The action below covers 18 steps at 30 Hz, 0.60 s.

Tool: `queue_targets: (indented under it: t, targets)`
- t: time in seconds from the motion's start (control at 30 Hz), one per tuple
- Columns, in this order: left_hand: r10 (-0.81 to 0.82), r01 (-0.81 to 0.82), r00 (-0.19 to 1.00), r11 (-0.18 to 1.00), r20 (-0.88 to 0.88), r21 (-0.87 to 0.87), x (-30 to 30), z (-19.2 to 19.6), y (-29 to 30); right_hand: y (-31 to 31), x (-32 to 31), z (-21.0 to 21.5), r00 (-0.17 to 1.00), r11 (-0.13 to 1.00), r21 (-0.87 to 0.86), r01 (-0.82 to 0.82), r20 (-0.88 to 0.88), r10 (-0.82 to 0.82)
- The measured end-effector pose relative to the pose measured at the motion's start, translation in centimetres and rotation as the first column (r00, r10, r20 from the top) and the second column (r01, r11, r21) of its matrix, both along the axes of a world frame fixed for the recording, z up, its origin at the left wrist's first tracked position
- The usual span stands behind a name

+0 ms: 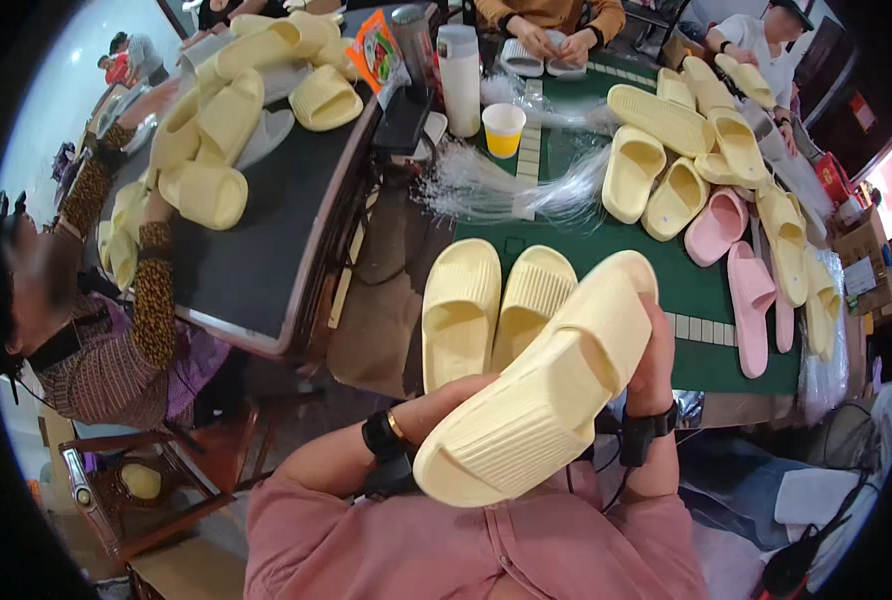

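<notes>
A green table [711,300] fills the middle and right of the frame, with a dark table [256,250] at upper left heaped with more pale yellow slippers [216,120]. Low in the centre, both hands hold up one yellow slipper [541,395], sole facing up and tilted: the right hand [654,360] wraps its far edge, while the left hand [456,395] sits beneath it, fingers hidden, so its grip cannot be told. Just behind lie two yellow slippers [496,305]; a yellow cup [504,130] stands at upper centre.
</notes>
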<state>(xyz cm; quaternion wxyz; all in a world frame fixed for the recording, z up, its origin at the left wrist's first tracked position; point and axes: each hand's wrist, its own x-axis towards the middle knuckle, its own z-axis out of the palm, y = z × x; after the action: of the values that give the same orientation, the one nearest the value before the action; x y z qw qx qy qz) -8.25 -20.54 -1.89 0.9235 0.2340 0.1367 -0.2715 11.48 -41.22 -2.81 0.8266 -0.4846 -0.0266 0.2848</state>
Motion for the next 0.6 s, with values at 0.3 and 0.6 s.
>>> queue_targets:
  t: [0.3, 0.6]
  targets:
    - [0.024, -0.488, 0.871, -0.059, 0.490, 0.871, -0.2, -0.3, 2.9, -15.4, 7.5, -2.8, 0.883, 0.883, 0.014, 0.470, -0.005, -0.470]
    - [-0.308, -0.339, 0.931, -0.537, 0.195, 0.772, 4.4, -1.0, 1.6, -18.5, 15.2, -4.5, 0.467, 0.229, -0.541, 0.809, 0.829, 0.309]
